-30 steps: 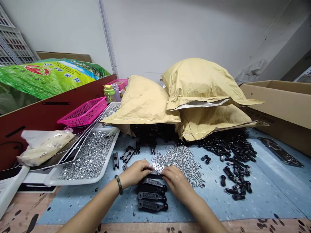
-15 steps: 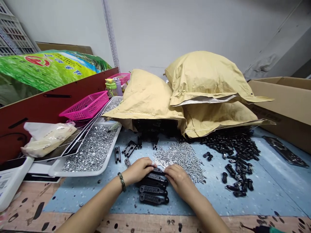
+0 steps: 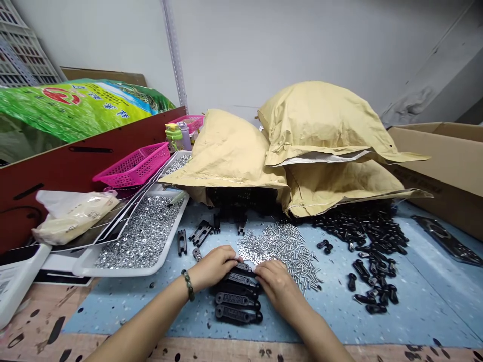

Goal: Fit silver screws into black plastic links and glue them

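Several long black parts [image 3: 237, 300] lie stacked in a row on the blue mat, front centre. My left hand [image 3: 216, 265] is closed at the left end of the farthest black part [image 3: 244, 268], thumb and fingers together. At that part's right end my right hand [image 3: 277, 282] has its fingers pressed together. What the fingertips pinch is too small to make out. Just beyond the hands lie a pile of silver nuts [image 3: 253, 247] and a pile of silver screws [image 3: 296, 254]. A small grey part [image 3: 196, 254] rests beside my left hand.
A white tray of small metal pieces [image 3: 139, 236] stands left, near a pink basket [image 3: 134, 165]. Yellowish sacks [image 3: 324, 120] fill the back. Black parts [image 3: 373, 231] are heaped at right, before a cardboard box [image 3: 441, 161]. Loose black clips [image 3: 182, 243] lie behind my left hand.
The view has shifted slightly. Both hands stay at the farthest black part, with my right hand a little lower in the picture.
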Available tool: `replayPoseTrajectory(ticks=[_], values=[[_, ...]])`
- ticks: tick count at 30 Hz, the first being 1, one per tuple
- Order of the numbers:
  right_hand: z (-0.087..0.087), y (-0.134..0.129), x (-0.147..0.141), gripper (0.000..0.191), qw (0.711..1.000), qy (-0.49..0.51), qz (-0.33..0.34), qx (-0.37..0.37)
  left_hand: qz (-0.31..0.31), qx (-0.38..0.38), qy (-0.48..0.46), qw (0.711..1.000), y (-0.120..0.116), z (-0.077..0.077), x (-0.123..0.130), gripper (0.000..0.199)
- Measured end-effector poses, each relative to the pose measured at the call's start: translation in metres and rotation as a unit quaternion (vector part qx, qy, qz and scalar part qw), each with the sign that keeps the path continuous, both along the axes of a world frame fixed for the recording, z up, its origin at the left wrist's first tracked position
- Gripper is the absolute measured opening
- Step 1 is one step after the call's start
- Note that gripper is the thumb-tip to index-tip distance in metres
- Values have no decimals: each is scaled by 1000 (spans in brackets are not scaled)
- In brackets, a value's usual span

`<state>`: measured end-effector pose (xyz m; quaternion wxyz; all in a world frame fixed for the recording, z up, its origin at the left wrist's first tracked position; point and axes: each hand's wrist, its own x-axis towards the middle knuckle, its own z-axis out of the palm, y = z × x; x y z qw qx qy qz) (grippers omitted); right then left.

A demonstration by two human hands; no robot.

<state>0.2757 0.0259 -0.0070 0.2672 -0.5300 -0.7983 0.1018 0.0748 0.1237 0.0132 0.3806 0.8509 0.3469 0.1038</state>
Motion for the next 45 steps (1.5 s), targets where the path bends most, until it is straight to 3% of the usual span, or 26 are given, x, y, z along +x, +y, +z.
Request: replayPoseTrajectory(ticks=[7,17,27,37,45], values=[[-3,-7,0,13,999,8,-23,-23,-9,-7,1,1000,0,-1,2,21],[15,6,4,15,1000,-28,1,-1,34,-17,-17,999,-6,-1,-2,23],[-10,-10,-5,12,999,7,-38,14,30,-20,-30,999,-1,-5,5,23],[-8,-10,-4,14,999,21,-24,13,32,-18,-24,999,-6,-5,1,22],[5,-8,-8,14,998,31,-37,28,35,-17,-28,999,2,-3,2,22]])
